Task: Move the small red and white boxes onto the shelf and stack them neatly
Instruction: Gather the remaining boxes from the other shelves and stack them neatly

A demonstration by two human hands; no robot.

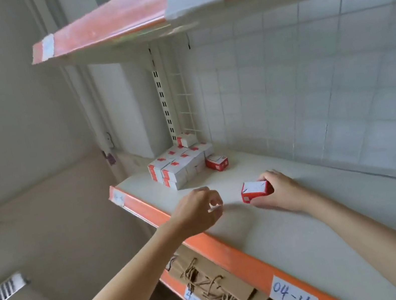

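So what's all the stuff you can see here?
Held box: one, red and white, on the shelf, gripped by the right hand.
Stack: many boxes, red and white, back left of the shelf.
Loose box: one, red and white, just right of the stack.
Shelf: one, pale top, orange edge.
Labels: white paper, on the orange shelf edges.
Paper bags: several, brown, on the shelf below.
Left hand: fingers curled, over the shelf's front edge.
Right hand: on the held box.
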